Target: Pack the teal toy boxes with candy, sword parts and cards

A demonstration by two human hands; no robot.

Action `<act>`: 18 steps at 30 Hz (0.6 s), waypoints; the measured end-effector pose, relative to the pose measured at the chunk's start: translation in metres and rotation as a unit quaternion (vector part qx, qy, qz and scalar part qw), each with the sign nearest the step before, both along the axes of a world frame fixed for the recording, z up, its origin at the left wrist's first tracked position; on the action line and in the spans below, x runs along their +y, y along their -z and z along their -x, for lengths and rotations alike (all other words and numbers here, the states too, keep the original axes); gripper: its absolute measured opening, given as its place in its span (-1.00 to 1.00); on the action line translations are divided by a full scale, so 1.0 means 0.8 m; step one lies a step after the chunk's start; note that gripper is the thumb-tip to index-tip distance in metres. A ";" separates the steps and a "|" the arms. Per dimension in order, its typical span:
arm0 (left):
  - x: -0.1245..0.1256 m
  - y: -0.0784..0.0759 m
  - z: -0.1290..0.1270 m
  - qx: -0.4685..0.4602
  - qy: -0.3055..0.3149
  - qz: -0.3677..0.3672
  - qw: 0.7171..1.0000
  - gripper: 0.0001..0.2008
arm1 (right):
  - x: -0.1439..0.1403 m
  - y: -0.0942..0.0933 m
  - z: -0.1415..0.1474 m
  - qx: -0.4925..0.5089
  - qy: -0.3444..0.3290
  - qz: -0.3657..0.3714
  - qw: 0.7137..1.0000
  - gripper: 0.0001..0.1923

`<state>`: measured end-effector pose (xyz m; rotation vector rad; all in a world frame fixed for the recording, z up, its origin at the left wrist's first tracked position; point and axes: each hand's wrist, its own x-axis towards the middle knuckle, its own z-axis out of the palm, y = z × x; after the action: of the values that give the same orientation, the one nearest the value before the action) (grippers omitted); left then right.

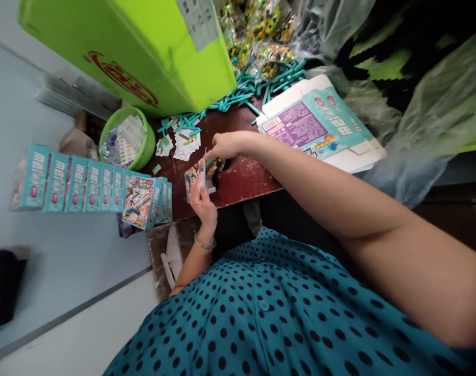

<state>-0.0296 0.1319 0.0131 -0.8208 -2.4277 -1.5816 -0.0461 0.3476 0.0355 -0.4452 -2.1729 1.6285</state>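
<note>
Head view, rotated sideways, of a person in a teal blouse with dark polka dots seated at a dark red-brown table [241, 183]. The left hand [202, 201], a bangle on its wrist, holds a small printed box [201, 175] upright at the table's near edge, its fingers closed around the lower part of the box. The right hand [224, 147] reaches across from the right, its fingers pinched together at the top of the same box, where a thin pale flap or card stands up; what exactly the fingertips pinch cannot be told.

Beside the hands lies a loose pile of small white printed cards [185, 142]. Beyond them, a scatter of teal sticks [246, 91] spreads over the far part of the table, up to clear bags of multicoloured small pieces [261, 31]. A stack of flat unfolded cartons [320, 125], teal with a purple panel and a barcode, lies at the right; its lettering is too small to read.

At the left, a row of closed teal boxes [77, 183] stands side by side, each spine bearing large white characters that cannot be read with certainty; the box nearest the table shows a colourful picture face [138, 201]. A green round tub [130, 136] holds white printed sheets. Above, a lime-green carton [144, 52] carries a red oval logo, illegible, and a white label
</note>
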 end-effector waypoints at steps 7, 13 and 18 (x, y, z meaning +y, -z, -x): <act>0.012 -0.017 0.052 -0.125 -0.054 -0.124 0.983 -0.38 | -0.046 -0.058 -0.047 -0.083 0.000 -0.094 0.992 -0.36; 0.009 -0.035 0.065 -0.199 -0.067 -0.224 0.952 -0.47 | -0.083 -0.080 -0.038 0.012 -0.096 -0.305 0.947 -0.62; -0.027 -0.035 0.076 -0.228 -0.118 -0.285 0.923 -0.54 | -0.090 -0.087 -0.034 0.001 -0.221 -0.366 0.904 -0.72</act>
<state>-0.0904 0.1106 0.0415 -0.0551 -1.9926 -2.3873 -0.0189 0.2759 0.1052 0.2911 -2.7924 0.8380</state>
